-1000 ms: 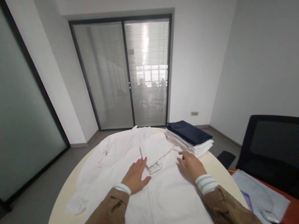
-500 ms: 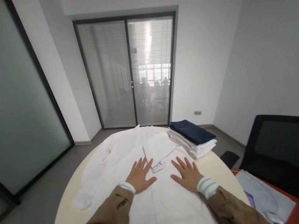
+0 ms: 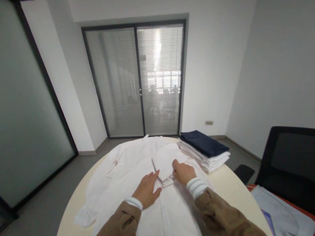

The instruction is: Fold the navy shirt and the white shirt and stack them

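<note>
A white long-sleeved shirt (image 3: 141,167) lies spread over the round table, its button front running down the middle toward me. One sleeve (image 3: 165,160) is folded across the shirt, with its cuff end near my hands. My left hand (image 3: 147,189) rests flat on the shirt, fingers stretched out and touching the left edge of the cuff. My right hand (image 3: 183,172) has its fingers curled and pinched on the right side of the folded sleeve; the fingertips are partly hidden.
A stack of folded white clothes (image 3: 206,162) with a dark navy piece (image 3: 203,142) on top sits at the table's (image 3: 235,193) back right. A black mesh chair (image 3: 305,167) stands right, near papers (image 3: 281,206) on a red surface. A glass door (image 3: 140,77) is ahead.
My right hand has gone from lying spread on the shirt to pinching the folded sleeve, moving left and slightly up. My left hand stays nearly in place. The view has tilted up slightly.
</note>
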{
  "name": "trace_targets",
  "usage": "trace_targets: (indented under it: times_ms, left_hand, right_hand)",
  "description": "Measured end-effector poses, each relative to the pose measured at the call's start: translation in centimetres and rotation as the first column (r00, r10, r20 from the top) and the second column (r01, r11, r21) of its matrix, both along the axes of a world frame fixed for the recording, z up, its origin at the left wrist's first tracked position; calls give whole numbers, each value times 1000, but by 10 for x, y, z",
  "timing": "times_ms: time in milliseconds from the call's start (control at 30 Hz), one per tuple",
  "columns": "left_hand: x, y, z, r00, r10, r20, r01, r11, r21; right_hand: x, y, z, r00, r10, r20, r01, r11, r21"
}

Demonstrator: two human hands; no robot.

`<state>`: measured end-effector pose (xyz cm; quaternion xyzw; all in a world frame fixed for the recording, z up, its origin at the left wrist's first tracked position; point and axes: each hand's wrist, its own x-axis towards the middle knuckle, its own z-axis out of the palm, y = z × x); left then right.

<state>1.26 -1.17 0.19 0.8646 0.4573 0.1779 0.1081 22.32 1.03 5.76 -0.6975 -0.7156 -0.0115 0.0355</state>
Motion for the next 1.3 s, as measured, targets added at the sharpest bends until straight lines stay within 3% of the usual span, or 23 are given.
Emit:
trace_targets:
  times_ms: [167, 433, 633, 733, 867, 967, 1033, 1200, 1300]
  left_hand:
    - [1, -1, 2, 1000, 18, -1, -18, 999, -46]
    - [0, -8, 7, 1000, -18, -11, 16, 992, -122]
    - [2, -10, 7, 997, 59, -56, -64, 993, -101]
    - [3, -9, 4, 990, 84, -115, -95, 991, -96]
    - [3, -8, 1, 980, 109, -164, -123, 990, -75]
    - [4, -9, 0, 975, 109, -192, -123, 990, -64]
    - [4, -10, 1, 974, 108, -197, -123, 991, -61]
    - [4, -13, 2, 972, 121, -203, -134, 989, -54]
    - [5, -14, 0, 955, 211, -208, -221, 975, -30]
  right_hand:
    - [1, 5, -29, 996, 29, -79, -27, 999, 28]
    - [8, 12, -20, 986, -40, -160, 22, 993, -116]
    - [8, 7, -29, 984, -93, -152, 97, 995, 20]
    - [9, 3, -27, 973, -112, -200, 119, 993, 21]
    - [7, 2, -26, 944, -29, -329, 51, 997, 60]
    - [6, 5, -34, 898, 95, -429, -46, 991, 123]
    - [7, 10, -40, 841, 123, -527, -44, 986, 160]
    - [17, 23, -49, 680, 114, -724, 182, 931, 318]
    - [25, 28, -51, 626, 19, -780, 310, 911, 272]
